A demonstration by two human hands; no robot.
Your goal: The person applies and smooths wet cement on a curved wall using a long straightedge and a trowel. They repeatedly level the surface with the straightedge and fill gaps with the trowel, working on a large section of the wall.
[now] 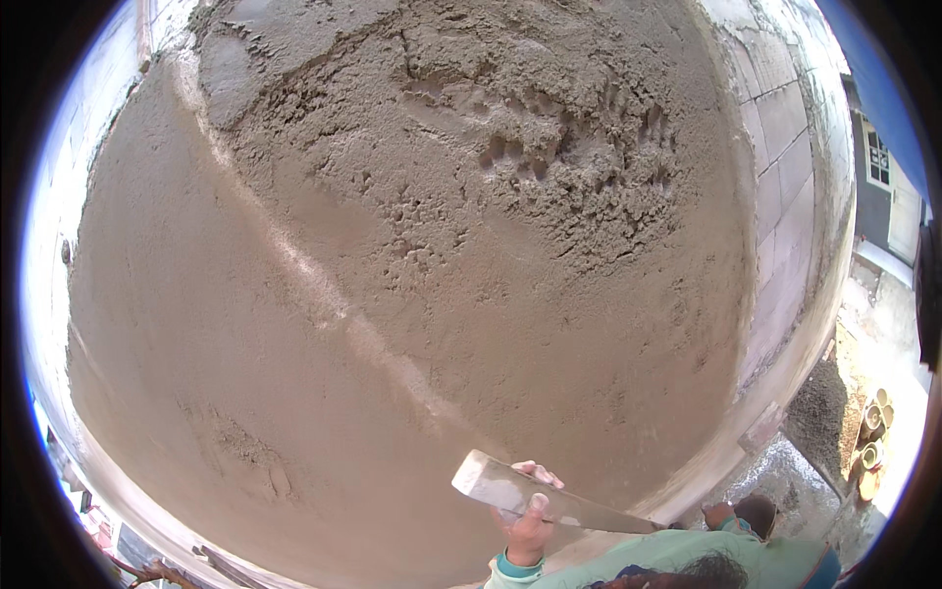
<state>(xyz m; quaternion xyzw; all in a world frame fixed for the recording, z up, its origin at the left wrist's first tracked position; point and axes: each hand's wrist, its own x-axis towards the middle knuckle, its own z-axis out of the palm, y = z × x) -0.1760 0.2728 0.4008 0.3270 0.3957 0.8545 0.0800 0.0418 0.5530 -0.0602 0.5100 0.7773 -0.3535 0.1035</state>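
My left hand [527, 533] grips a long, flat plastering straightedge [589, 512] near its pale, mortar-smeared end, thumb on the near face and fingertips over the upper edge. Beneath and beyond it spreads a wall of wet grey-brown plaster [569, 363]. The straightedge slants down to the right, where my light green sleeve covers its other end. Past that sleeve, my right hand [719, 515] shows small, with curled fingers beside a dark rounded thing [756, 513]; what it holds is hidden.
Rough, pitted mortar [589, 147] covers the wall's upper part. A lighter ridge [314, 280] runs diagonally across the plaster. Bare pale blocks [785, 187] border it at right. Below right lie a dark sand heap [819, 417], a wet mixing patch [785, 481] and several buckets [871, 455].
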